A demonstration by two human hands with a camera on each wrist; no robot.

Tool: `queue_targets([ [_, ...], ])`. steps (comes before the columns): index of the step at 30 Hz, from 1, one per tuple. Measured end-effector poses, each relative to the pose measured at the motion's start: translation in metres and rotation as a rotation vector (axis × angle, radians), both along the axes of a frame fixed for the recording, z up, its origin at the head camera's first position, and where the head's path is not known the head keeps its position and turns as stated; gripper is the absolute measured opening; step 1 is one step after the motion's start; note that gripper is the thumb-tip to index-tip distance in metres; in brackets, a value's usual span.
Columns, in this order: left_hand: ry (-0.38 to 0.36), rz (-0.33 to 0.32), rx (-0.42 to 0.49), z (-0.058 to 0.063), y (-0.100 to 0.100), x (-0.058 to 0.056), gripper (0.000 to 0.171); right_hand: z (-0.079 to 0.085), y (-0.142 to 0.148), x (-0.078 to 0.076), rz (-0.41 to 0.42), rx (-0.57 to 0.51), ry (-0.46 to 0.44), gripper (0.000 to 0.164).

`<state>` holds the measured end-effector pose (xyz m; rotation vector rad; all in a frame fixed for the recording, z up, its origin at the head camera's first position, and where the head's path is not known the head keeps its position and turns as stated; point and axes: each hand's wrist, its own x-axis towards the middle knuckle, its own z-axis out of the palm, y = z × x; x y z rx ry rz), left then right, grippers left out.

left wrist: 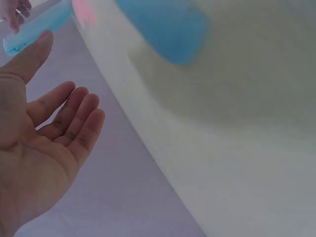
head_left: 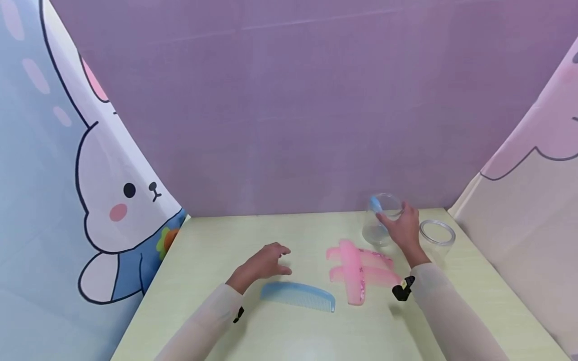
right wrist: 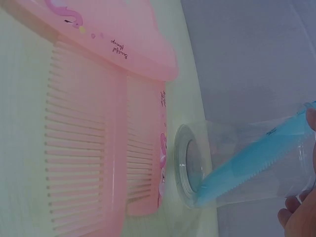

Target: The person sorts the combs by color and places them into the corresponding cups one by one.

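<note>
At the back right, a clear plastic jar point(head_left: 377, 235) holds a light blue comb point(right wrist: 247, 163) leaning inside it. My right hand point(head_left: 405, 228) grips the jar near its top, the thumb on one side and the fingers on the other; the right wrist view cuts off most of this hand. Over the table my left hand point(head_left: 266, 261) hovers with relaxed, parted fingers and nothing in them. Just below it lies another blue comb point(head_left: 298, 296). Pink combs point(head_left: 352, 271) lie between the hands, one across two others.
A second clear container point(head_left: 437, 240) with a silver rim stands right of my right hand. The pale table point(head_left: 217, 235) meets a purple backdrop point(head_left: 289, 125) behind, and printed cloths point(head_left: 113, 200) hang at both sides.
</note>
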<state>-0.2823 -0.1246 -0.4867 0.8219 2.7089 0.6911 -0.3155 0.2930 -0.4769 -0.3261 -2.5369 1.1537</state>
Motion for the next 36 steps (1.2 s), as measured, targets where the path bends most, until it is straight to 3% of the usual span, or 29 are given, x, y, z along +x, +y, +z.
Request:
queue_targets([
  [9, -0.013, -0.029, -0.085, -0.019, -0.018, 0.015, 0.060, 0.000, 0.001, -0.001, -0.002, -0.002, -0.004, 0.102],
  [18, 0.023, -0.092, -0.122, -0.021, -0.024, 0.024, 0.061, -0.001, 0.001, -0.001, -0.003, 0.011, -0.002, 0.102],
  [27, 0.008, -0.076, -0.171, -0.030, -0.028, 0.028, 0.053, -0.001, 0.001, -0.001, 0.000, 0.007, 0.001, 0.102],
  [36, -0.005, -0.056, -0.154, -0.032, -0.032, 0.030, 0.051, 0.000, 0.001, 0.000, 0.000, 0.014, -0.011, 0.102],
])
